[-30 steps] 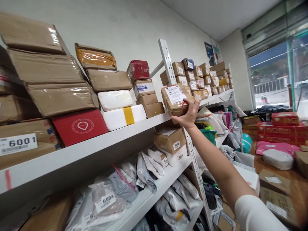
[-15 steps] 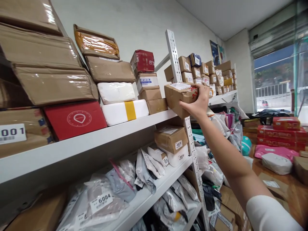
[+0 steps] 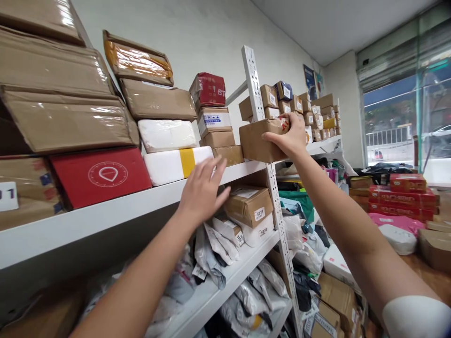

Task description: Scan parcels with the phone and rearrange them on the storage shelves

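My right hand (image 3: 291, 135) grips the right end of a brown cardboard box (image 3: 259, 141) with red marks near its corner. The box is at the height of the upper shelf (image 3: 243, 172), in front of the white perforated post (image 3: 252, 82); whether it touches the shelf I cannot tell. My left hand (image 3: 202, 190) is open, fingers spread, in front of the shelf edge and holding nothing. Behind its fingers are a white parcel with a yellow stripe (image 3: 165, 166) and a small brown box (image 3: 229, 155). Below the gripped box sits a carton labelled 4039 (image 3: 248, 205).
Large brown boxes (image 3: 66, 119) and a red box (image 3: 102, 176) fill the upper shelf's left side. Plastic mailing bags (image 3: 218, 241) lie on the lower shelf. Beyond the post stand more labelled boxes (image 3: 299, 103). Red cartons (image 3: 401, 199) are stacked at the right.
My left hand has come into view, reaching up toward the shelf edge. The box in my right hand has tilted, so its top label no longer shows.
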### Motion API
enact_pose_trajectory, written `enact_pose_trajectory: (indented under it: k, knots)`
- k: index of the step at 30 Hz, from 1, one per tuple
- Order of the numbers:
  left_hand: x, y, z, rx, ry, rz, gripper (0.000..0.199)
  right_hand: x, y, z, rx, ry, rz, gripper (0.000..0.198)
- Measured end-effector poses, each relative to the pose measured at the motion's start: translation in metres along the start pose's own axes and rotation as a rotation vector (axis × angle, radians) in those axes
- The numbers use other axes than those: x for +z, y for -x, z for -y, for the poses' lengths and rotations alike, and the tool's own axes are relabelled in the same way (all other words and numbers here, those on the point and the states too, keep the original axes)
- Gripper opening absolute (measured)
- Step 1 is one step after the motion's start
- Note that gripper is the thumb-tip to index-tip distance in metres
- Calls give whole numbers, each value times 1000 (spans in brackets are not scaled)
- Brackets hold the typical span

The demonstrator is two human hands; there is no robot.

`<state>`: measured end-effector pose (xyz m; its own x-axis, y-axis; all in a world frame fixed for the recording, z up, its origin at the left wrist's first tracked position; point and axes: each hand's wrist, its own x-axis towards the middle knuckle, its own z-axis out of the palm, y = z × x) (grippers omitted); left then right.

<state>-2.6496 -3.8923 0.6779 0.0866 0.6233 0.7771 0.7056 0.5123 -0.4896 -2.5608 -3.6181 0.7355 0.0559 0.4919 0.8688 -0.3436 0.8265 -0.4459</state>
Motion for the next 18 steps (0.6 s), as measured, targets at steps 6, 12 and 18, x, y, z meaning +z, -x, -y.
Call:
enact_pose_trajectory:
  k: [6, 12, 18]
  knots:
    - [34, -71, 32, -69, -194, 135, 62, -6, -11, -11, 67, 0, 67, 61]
    - [34, -76, 27, -136, -199, 112, 55, -10, -19, -17, 30, -71, 128, 58]
    - [39, -79, 28, -174, -192, 93, 51, -3, -31, -16, -2, -92, 129, 58]
